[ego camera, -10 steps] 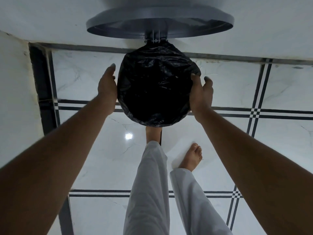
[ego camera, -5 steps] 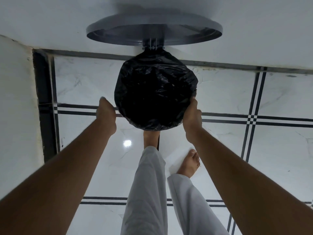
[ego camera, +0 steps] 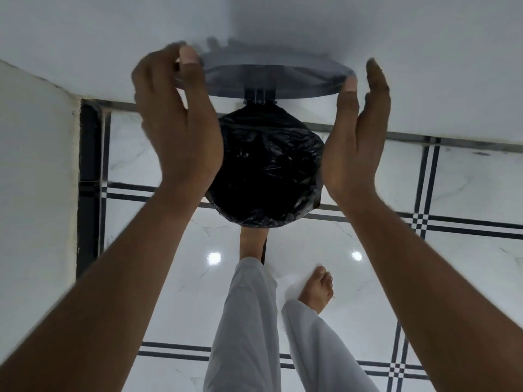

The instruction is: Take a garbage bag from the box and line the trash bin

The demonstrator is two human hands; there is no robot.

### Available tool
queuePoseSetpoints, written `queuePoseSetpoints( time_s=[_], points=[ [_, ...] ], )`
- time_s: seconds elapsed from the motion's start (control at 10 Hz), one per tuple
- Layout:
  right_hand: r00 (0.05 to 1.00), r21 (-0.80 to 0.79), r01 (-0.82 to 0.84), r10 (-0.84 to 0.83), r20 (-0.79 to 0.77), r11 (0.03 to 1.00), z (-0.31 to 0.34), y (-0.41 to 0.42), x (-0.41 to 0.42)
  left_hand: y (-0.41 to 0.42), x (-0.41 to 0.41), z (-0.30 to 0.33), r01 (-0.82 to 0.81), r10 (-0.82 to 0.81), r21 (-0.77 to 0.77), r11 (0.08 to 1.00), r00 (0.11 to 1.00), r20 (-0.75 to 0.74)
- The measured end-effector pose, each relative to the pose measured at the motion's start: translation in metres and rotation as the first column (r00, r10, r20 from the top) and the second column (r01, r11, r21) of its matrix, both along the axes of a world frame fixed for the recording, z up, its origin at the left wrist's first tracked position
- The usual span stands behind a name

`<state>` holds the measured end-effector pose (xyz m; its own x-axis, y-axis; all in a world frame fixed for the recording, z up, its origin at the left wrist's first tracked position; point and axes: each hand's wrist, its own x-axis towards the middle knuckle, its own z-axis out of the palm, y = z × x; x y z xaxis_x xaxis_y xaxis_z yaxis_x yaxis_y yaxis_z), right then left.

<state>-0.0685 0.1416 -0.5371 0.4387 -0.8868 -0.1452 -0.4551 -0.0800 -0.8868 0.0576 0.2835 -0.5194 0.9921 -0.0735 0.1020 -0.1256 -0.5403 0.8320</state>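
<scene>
Floor: glossy white marble-look tiles (ego camera: 353,281) with thin black double lines that cross in small chequered squares; two bright light reflections sit on the shine.
Walls: plain white wall (ego camera: 424,38) at the far side, a second white wall (ego camera: 34,165) on the left, with a black strip running along its foot.
Writing: none readable anywhere in view.
Trash bin: round, seen from above, standing on the floor against the far wall; its mouth is wholly covered in black, so the bin's own body barely shows.
Garbage bag (ego camera: 268,171): black, crinkled plastic, sitting in the bin with its edge folded out over the rim all the way round; nothing visible inside it.
Lid (ego camera: 268,77): grey, round, raised upright behind the bin on a small hinge, blurred at its upper edge.
Left hand (ego camera: 175,120): fingers curled round the lid's left rim, thumb on the near face, apparently gripping it.
Right hand (ego camera: 356,131): open and flat, thumb tip touching the lid's right rim, fingers extended beside it, nothing enclosed.
Person: white trousers (ego camera: 249,321), one bare foot (ego camera: 317,290) flat on the tile, the other pressed at the bin's base, probably on a pedal.
</scene>
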Motion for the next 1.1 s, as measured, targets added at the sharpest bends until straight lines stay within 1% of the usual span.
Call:
queuePoseSetpoints(
  time_s=[0.1, 0.2, 0.3, 0.4, 0.5, 0.6, 0.7, 0.8, 0.9, 1.0, 1.1],
  points=[
    [0.997, -0.036, -0.078, 0.078, -0.005, 0.996, 0.002, -0.005, 0.003, 0.003, -0.008, -0.001, 0.048, -0.047, 0.020, 0.999, 0.998, -0.041],
    [0.992, 0.003, -0.121, 0.121, -0.024, 0.993, 0.002, -0.001, -0.010, 0.014, -0.025, 0.000, 0.042, -0.041, 0.004, 0.999, 0.993, -0.113],
    [0.985, 0.034, -0.166, 0.167, -0.030, 0.986, 0.000, 0.013, -0.036, 0.028, -0.048, -0.003, -0.013, 0.004, -0.033, 0.999, 0.959, -0.284],
    [0.970, 0.043, -0.210, 0.214, -0.118, 0.977, -0.006, 0.033, -0.067, 0.047, -0.069, -0.006, -0.101, 0.052, -0.092, 0.991, 0.900, -0.434],
    [0.956, 0.032, -0.228, 0.230, -0.184, 0.973, -0.023, 0.053, -0.095, 0.066, -0.091, -0.017, -0.184, 0.124, -0.061, 0.981, 0.837, -0.533],
    [0.925, 0.074, -0.263, 0.273, -0.263, 0.962, -0.041, 0.071, -0.120, 0.078, -0.114, -0.035, -0.168, 0.120, -0.026, 0.985, 0.793, -0.597],
    [0.856, 0.196, -0.324, 0.375, -0.356, 0.926, -0.061, 0.081, -0.137, 0.089, -0.134, -0.062, 0.067, -0.008, 0.083, 0.994, 0.820, -0.572],
    [0.755, 0.307, -0.401, 0.501, -0.423, 0.863, -0.083, 0.083, -0.144, 0.098, -0.151, -0.091, 0.377, -0.190, 0.294, 0.879, 0.840, -0.509],
    [0.683, 0.416, -0.403, 0.570, -0.457, 0.815, -0.095, 0.083, -0.145, 0.098, -0.160, -0.104, 0.516, -0.258, 0.411, 0.752, 0.803, -0.537],
    [0.751, 0.426, -0.364, 0.532, -0.391, 0.828, -0.091, 0.084, -0.144, 0.092, -0.163, -0.102, 0.495, -0.241, 0.352, 0.794, 0.788, -0.566],
    [0.841, 0.454, -0.261, 0.432, -0.326, 0.852, -0.072, 0.082, -0.139, 0.080, -0.165, -0.081, 0.447, -0.238, 0.233, 0.863, 0.770, -0.592]
  ],
)
